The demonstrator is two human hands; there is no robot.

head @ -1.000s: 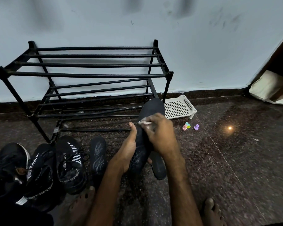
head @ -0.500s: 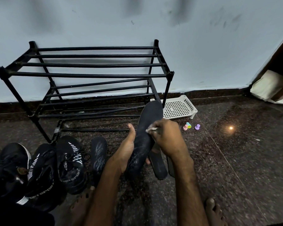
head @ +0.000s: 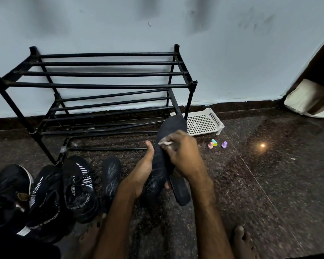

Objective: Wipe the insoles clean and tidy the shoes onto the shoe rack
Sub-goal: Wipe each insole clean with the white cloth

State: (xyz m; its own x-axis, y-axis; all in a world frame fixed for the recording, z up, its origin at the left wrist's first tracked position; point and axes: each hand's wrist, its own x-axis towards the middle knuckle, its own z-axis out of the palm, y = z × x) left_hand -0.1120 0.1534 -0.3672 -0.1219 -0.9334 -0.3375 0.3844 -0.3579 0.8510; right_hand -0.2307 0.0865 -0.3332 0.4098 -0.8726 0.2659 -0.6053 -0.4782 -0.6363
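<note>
My left hand grips a black insole from underneath, tilted up off the floor with its toe end toward the rack. My right hand pinches a small white wipe and presses it on the insole's upper half. A second insole with pale scuff marks lies on the floor to the left, and a third lies under my right wrist. Several black sport shoes sit bunched at the lower left. The black shoe rack stands bare against the wall.
A white perforated plastic tray lies on the floor right of the rack. Small pink, teal and purple plastic pieces sit beside it. A pale bag leans in the right corner. My bare feet rest on the dark stone floor.
My right hand with the wipe slid down the insole toward me, then moved back up a little. The insole's toe end stands more exposed than a second ago.
</note>
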